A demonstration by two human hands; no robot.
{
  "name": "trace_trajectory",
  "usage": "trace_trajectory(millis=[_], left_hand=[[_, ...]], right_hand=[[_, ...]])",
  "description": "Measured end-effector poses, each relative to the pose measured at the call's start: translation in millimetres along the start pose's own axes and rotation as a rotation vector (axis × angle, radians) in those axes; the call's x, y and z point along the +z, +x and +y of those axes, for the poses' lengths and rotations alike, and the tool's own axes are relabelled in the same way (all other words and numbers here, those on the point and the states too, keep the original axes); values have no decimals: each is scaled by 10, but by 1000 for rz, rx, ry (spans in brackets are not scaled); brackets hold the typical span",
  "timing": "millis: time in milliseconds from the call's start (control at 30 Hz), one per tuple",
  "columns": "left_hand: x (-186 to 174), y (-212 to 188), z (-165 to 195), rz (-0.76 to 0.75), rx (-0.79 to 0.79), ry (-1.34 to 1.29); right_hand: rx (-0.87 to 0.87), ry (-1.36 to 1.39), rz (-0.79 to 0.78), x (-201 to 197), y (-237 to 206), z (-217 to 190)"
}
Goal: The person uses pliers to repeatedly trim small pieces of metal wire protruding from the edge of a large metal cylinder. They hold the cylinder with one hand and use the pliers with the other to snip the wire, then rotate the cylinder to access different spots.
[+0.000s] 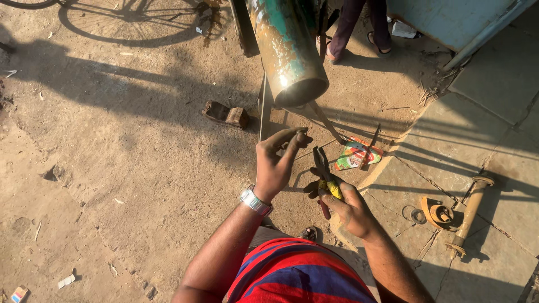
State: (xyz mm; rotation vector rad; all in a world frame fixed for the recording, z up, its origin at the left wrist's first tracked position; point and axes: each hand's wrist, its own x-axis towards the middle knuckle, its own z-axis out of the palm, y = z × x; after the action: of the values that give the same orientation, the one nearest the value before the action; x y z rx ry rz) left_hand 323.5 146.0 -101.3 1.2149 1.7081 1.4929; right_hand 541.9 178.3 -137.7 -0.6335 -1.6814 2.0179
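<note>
My right hand (348, 206) grips a pair of pliers (324, 175) with yellow and red handles, jaws pointing up and away from me. My left hand (277, 163), with a metal watch on the wrist, is raised just left of the pliers, fingers pinched together near the open end of a worn green metal pipe (287, 50). Whether the fingers hold something small I cannot tell. The pipe rests on a thin metal stand (264, 109) over dirt ground.
A rusty block (226, 114) lies left of the stand. A colourful wrapper (356, 155) and a thin tool lie to the right. On the stone slabs sit a shaft (470, 212), a ring and a round part (438, 213). Another person's legs (359, 28) stand behind the pipe.
</note>
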Motion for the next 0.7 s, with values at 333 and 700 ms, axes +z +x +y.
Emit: trace_trajectory(millis=[333,700], left_hand=[[-302,-73,76,136,228,244],[-758,1502,957,-261,789,303]], right_hand=[[178,30,194,265,12,-147],[59,278,234,718,129,-251]])
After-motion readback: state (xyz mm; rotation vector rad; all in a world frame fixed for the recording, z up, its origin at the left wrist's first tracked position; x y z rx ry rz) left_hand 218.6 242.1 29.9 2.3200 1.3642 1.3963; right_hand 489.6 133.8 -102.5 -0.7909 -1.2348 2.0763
